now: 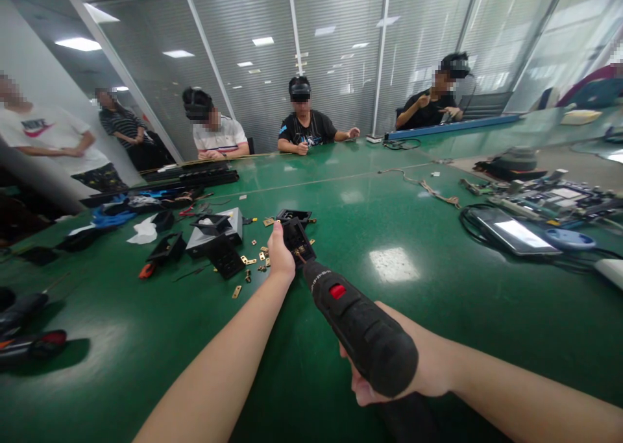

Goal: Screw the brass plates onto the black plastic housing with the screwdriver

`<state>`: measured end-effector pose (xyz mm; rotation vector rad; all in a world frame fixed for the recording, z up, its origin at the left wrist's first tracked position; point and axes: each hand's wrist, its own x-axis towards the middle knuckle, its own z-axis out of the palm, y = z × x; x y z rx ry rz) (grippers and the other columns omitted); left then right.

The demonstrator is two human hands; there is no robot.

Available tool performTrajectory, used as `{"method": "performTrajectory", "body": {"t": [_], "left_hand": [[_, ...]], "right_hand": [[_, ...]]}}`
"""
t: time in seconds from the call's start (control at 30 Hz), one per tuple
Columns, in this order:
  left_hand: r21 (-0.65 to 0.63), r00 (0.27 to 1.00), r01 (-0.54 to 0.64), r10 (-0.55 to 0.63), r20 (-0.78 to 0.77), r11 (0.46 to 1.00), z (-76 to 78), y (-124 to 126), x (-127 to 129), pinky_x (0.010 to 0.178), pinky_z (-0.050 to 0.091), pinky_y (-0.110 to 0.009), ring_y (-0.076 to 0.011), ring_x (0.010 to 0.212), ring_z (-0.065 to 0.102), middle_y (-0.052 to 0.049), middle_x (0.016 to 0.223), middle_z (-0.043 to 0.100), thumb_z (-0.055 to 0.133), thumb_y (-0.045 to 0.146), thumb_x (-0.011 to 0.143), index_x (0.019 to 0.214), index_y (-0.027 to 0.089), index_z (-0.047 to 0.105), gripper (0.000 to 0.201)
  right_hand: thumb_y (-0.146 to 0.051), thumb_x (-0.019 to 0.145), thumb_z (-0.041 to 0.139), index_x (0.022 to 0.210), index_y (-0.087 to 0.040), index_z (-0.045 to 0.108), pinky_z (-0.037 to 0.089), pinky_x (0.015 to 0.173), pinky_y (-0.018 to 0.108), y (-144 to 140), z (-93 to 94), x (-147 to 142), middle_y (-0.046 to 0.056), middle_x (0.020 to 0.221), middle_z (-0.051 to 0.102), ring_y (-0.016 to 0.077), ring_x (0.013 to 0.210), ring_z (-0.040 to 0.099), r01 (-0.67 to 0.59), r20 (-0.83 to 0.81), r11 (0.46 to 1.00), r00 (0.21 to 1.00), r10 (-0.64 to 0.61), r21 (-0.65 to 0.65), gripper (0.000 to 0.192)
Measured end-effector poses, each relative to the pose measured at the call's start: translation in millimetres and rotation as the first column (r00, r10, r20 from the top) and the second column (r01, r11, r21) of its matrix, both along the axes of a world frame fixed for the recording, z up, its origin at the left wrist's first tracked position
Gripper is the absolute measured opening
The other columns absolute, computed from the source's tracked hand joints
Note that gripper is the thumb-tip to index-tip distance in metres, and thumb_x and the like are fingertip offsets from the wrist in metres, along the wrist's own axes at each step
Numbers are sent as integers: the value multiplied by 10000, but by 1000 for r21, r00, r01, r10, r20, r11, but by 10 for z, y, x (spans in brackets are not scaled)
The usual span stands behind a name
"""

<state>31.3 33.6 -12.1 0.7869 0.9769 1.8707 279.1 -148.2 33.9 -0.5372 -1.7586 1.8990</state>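
Observation:
My right hand (365, 378) is wrapped round the grip of a black cordless drill (365, 326) with a red switch on top. Its bit points away from me and meets the inside of a black plastic housing (298, 237); whether it sits on a screw is too small to tell. My left hand (281, 251) grips that housing at its left side, thumb up, the other fingers hidden. Just beyond lies another black housing (298, 216). Small brass plates (237, 292) and fittings (248, 275) are scattered left of my left hand.
At left stand a grey box (233, 229), black plastic parts (226, 258) and another power tool (34, 347). To the right lie a phone-like device (516, 231) with cables and several circuit boards (559, 196). Several people sit or stand beyond the green table (438, 313).

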Motion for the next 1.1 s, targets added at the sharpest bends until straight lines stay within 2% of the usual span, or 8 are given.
{"method": "performTrajectory", "body": {"t": [0.1, 0.3, 0.5, 0.67, 0.87, 1.1], "left_hand": [[-43, 999, -34, 35, 15, 999, 18, -11, 21, 898, 692, -401, -303, 1054, 849, -102, 1093, 865, 888, 968, 828, 1108, 214, 834, 806], [-61, 999, -30, 29, -13, 998, 17, -6, -6, 928, 690, -395, -281, 1043, 835, -94, 1091, 861, 896, 981, 813, 1104, 210, 814, 828], [-94, 999, -30, 33, 31, 995, 53, -18, 15, 774, 681, -356, -262, 932, 831, -95, 1087, 872, 903, 977, 803, 1135, 203, 829, 845], [-83, 999, -33, 34, 10, 996, 66, -22, 23, 843, 705, -400, -298, 999, 845, -105, 1062, 859, 887, 971, 835, 1101, 213, 818, 807], [-69, 999, -35, 36, 20, 997, 47, -9, 12, 907, 696, -395, -286, 1043, 835, -93, 1077, 848, 917, 956, 785, 1077, 220, 815, 798], [-70, 999, -44, 45, 20, 997, 46, -10, 24, 806, 673, -371, -267, 952, 817, -90, 1065, 851, 905, 971, 775, 1102, 211, 828, 831]], "right_hand": [[-527, 591, 1262, 888, -191, 783, 617, 709, 304, -7, -24, 4, 4, 834, 805, 194, 778, 754, -11, 5, 1000, 1000, 11, -6, 656], [-500, 591, 1260, 887, -192, 782, 619, 733, 312, -10, 8, 17, -3, 835, 799, 194, 793, 748, -1, -18, 1000, 1000, 1, 17, 641], [-514, 592, 1262, 886, -192, 784, 612, 704, 295, -3, 35, 24, 8, 861, 829, 198, 794, 773, 0, 38, 1000, 999, -1, 13, 648], [-538, 580, 1260, 875, -196, 781, 618, 689, 282, -6, 28, 6, -13, 831, 812, 184, 762, 774, 5, 19, 1000, 1000, -6, 4, 658], [-530, 621, 1255, 884, -199, 790, 632, 748, 305, -9, 52, 14, -15, 812, 813, 190, 774, 782, 3, 23, 1000, 1000, -4, 31, 629], [-490, 583, 1265, 874, -192, 794, 601, 697, 286, -1, 36, 14, -6, 820, 817, 189, 771, 762, -3, 17, 1000, 1000, 3, 5, 629]]}}
